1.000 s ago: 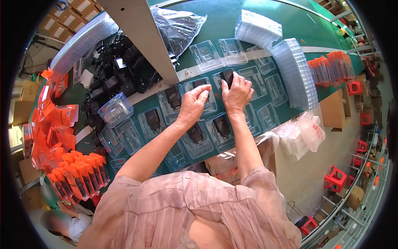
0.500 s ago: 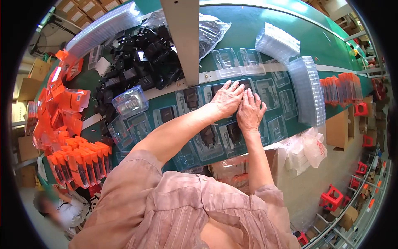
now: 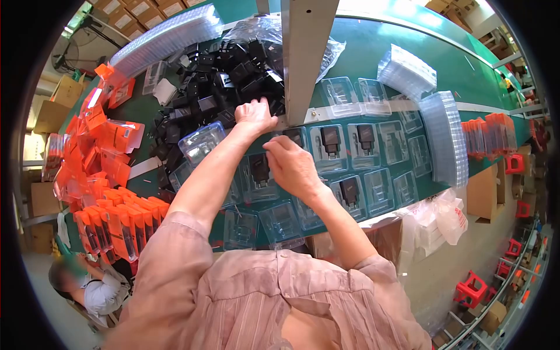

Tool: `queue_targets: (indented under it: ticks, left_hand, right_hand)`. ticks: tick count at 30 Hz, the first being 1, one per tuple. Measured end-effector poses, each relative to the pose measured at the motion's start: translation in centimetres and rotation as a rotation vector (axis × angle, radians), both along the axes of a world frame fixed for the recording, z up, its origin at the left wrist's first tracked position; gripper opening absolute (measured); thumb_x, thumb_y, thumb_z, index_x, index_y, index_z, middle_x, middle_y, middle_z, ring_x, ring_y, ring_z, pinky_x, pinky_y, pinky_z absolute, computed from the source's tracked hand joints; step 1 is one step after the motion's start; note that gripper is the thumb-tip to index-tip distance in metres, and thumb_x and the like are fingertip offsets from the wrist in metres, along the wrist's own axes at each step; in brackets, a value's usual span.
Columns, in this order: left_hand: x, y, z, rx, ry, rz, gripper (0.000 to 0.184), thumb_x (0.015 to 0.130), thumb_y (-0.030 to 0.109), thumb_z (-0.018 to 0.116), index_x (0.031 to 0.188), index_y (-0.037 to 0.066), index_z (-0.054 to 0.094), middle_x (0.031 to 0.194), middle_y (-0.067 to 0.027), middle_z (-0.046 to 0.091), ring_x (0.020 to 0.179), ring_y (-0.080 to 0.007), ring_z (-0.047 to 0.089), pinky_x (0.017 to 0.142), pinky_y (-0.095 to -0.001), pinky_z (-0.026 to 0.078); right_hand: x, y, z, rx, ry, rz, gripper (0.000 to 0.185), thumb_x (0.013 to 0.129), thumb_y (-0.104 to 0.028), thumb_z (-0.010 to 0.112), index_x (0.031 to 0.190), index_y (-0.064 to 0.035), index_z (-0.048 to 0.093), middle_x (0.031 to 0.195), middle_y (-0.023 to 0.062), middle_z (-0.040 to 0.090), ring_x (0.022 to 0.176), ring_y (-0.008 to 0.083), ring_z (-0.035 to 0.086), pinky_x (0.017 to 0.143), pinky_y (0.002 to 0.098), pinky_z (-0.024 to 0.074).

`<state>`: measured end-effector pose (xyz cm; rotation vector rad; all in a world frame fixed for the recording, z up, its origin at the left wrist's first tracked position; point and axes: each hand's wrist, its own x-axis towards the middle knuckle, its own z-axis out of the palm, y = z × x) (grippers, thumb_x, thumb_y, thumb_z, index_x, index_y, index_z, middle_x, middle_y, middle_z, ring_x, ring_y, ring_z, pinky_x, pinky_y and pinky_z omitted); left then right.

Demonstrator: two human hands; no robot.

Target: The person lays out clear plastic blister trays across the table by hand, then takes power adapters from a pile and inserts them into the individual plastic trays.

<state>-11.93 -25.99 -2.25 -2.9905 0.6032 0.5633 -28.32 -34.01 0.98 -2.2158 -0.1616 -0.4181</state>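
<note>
My left hand [image 3: 255, 115] is at the near right edge of a heap of black plug chargers [image 3: 207, 105], with fingers bent down among them and fingertips hidden. My right hand [image 3: 291, 165] hovers over the rows of clear plastic blister trays [image 3: 392, 142], fingers curled together; whatever they hold, if anything, is hidden. Beside it, a black charger [image 3: 259, 169] lies in one tray, and another sits partly covered just behind the hand. Further right, more trays hold a charger [image 3: 330, 140], a second charger [image 3: 366, 137] and, nearer me, a third charger [image 3: 349, 191].
A metal post [image 3: 303, 64] rises between the heap and the trays. Stacked clear trays [image 3: 444, 140] stand at right. Orange packages [image 3: 119, 224] crowd the left side, with more orange packs [image 3: 490, 133] far right. A seated person [image 3: 99, 286] is at lower left.
Both hands have moved left from the back row of trays, my left one reaching the charger heap. Chargers they covered now show in their trays. The whole view has shifted slightly.
</note>
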Motion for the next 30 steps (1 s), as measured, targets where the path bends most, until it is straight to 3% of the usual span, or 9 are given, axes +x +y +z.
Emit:
queue_targets:
  ticks: [4,9,15,19,20,23,24,25,30]
  left_hand:
    - [-0.3,0.1,-1.9,-0.028,-0.057,-0.027,0.052,0.083,0.041,0.059,0.117,0.002,0.053,0.115,-0.0193,0.062,0.1,-0.0349,0.066,0.085,-0.0462,0.052]
    - [-0.8,2.2,-4.0,-0.072,-0.333,-0.271,0.053,0.088,0.048,0.058,0.113,0.002,0.052,0.1,-0.0148,0.064,0.081,-0.0305,0.07,0.064,-0.0407,0.057]
    - [1.0,3.5,-3.6,-0.079,-0.336,-0.281,0.038,0.087,0.042,0.061,0.101,0.008,0.054,0.099,-0.0136,0.067,0.082,-0.0328,0.069,0.069,-0.0444,0.055]
    - [-0.3,5.1,-0.2,-0.478,-0.262,-0.015,0.033,0.09,0.039,0.058,0.099,0.007,0.058,0.084,-0.0161,0.067,0.083,-0.0315,0.068,0.073,-0.0448,0.053]
    - [-1.0,6.1,0.6,-0.715,-0.119,0.006,0.033,0.092,0.039,0.054,0.099,0.007,0.061,0.074,-0.0106,0.065,0.071,-0.025,0.067,0.062,-0.0401,0.054]
    - [-8.1,6.9,4.9,-1.32,0.794,0.422,0.035,0.093,0.041,0.052,0.098,0.008,0.061,0.08,-0.0031,0.065,0.057,-0.0134,0.06,0.038,-0.0232,0.042]
    - [-10.7,6.7,5.4,-1.359,0.992,0.643,0.036,0.094,0.042,0.05,0.1,0.007,0.06,0.086,-0.0059,0.065,0.055,-0.0143,0.059,0.038,-0.0247,0.042]
    - [-11.7,7.2,3.8,-1.48,1.345,0.501,0.041,0.095,0.044,0.048,0.108,0.006,0.058,0.086,-0.0064,0.064,0.056,-0.0153,0.059,0.04,-0.0269,0.044]
    - [-17.9,3.2,2.6,-1.528,1.814,0.515,0.048,0.1,0.045,0.04,0.123,0.005,0.05,0.09,-0.0096,0.057,0.054,-0.0176,0.058,0.042,-0.0299,0.048]
  right_hand:
    - [-0.2,0.4,-0.2,-0.057,0.088,0.039,0.014,0.088,-0.008,0.058,0.101,-0.0051,0.062,0.099,0.0125,0.062,0.086,0.0353,0.063,0.073,0.0433,0.0523]
    - [-1.1,-0.7,-1.5,-0.046,0.134,-0.033,0.012,0.087,-0.009,0.057,0.095,-0.0036,0.063,0.095,0.015,0.061,0.085,0.0359,0.064,0.073,0.0449,0.0523]
    - [-1.4,-1.0,-1.8,0.026,0.132,-0.103,0.013,0.09,-0.012,0.057,0.095,-0.003,0.065,0.096,0.0145,0.063,0.084,0.0359,0.064,0.073,0.042,0.0521]
    - [-1.8,-2.0,-2.2,0.26,0.139,-0.178,0.015,0.089,-0.011,0.057,0.098,-0.0021,0.065,0.1,0.0169,0.064,0.083,0.0346,0.064,0.075,0.0389,0.0519]
    - [-2.0,-2.2,-2.4,0.23,0.136,-0.225,0.019,0.089,-0.011,0.058,0.105,-0.0017,0.064,0.099,0.0155,0.065,0.084,0.0278,0.065,0.076,0.035,0.0514]
    - [-3.7,-2.6,-0.5,0.579,0.229,-0.22,0.025,0.09,-0.013,0.06,0.113,-0.0016,0.062,0.102,0.0099,0.065,0.088,0.0187,0.063,0.076,0.0308,0.0503]
    - [-4.0,-3.2,-1.8,0.791,0.243,-0.094,0.034,0.091,-0.018,0.061,0.122,-0.0018,0.059,0.111,0.0063,0.064,0.095,0.013,0.059,0.078,0.0275,0.0487]
    - [-5.3,-4.5,0.1,1.014,0.393,0.021,0.043,0.091,-0.022,0.062,0.128,-0.0022,0.056,0.121,0.0069,0.061,0.102,0.0134,0.058,0.085,0.0283,0.0473]
    - [-10.5,-7.0,-0.3,1.324,0.357,0.242,0.055,0.091,-0.025,0.063,0.138,-0.0013,0.046,0.127,0.011,0.058,0.114,0.0163,0.054,0.097,0.0346,0.0431]
